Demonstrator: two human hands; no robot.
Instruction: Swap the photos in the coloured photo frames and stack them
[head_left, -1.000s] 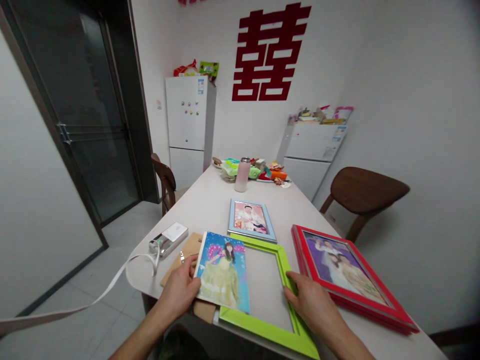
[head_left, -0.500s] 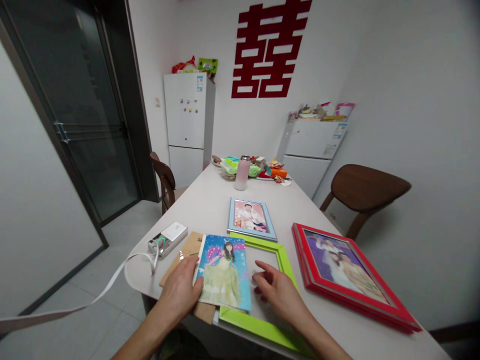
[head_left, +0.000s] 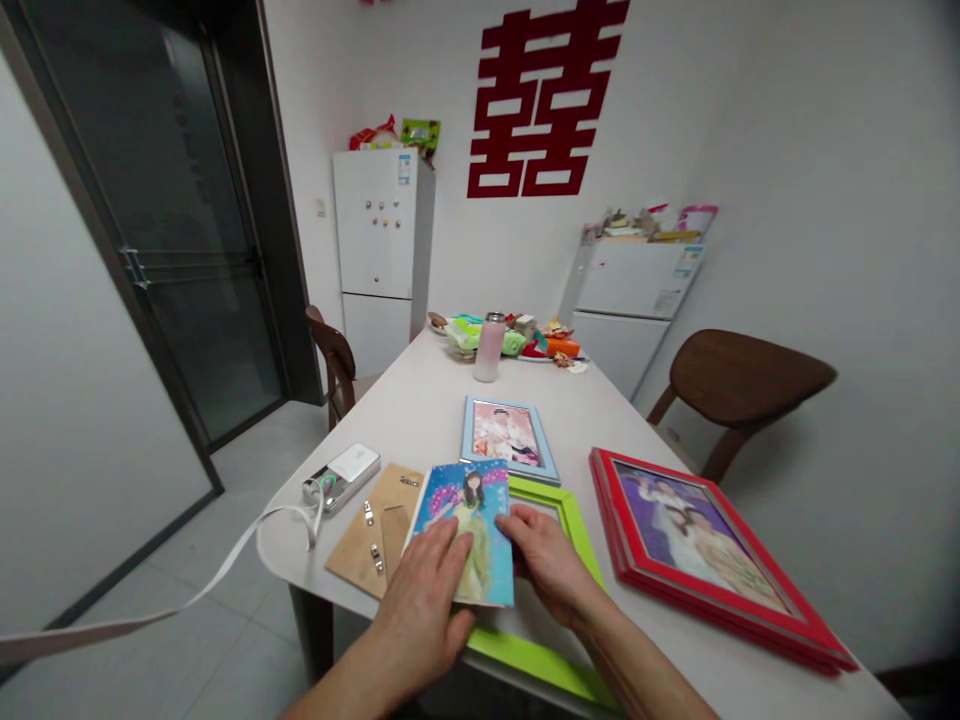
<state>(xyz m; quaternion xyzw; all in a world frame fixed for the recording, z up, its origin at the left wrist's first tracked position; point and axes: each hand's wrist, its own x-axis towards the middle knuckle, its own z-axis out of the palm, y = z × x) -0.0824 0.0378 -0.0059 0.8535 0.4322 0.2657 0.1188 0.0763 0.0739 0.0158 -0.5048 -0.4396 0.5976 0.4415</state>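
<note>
A glossy picture [head_left: 491, 570] of a figure in a pale yellow-green dress on blue lies over the left part of a lime-green photo frame [head_left: 536, 662]. My left hand [head_left: 420, 605] rests across its lower left, fingers stretched over the surface. At its right edge, my right hand [head_left: 551, 560] pinches the picture between thumb and fingers, above the frame's opening. Partly under the picture's left side is a brown backing board [head_left: 352, 555] with metal clips. Just beyond the green frame lies a light-blue frame [head_left: 469, 432] holding a portrait.
Stacked red frames [head_left: 626, 530] lie at the right, a wedding photo in the top one. A device with a white strap [head_left: 343, 480] sits at the left table edge. Farther back stand a pink bottle [head_left: 490, 348] and several packets. Wooden chairs [head_left: 742, 378] flank the table.
My right hand has moved in and taken hold of the picture's right edge. My left hand has slid from the left edge onto its face. The picture has shifted slightly right, uncovering more backing board.
</note>
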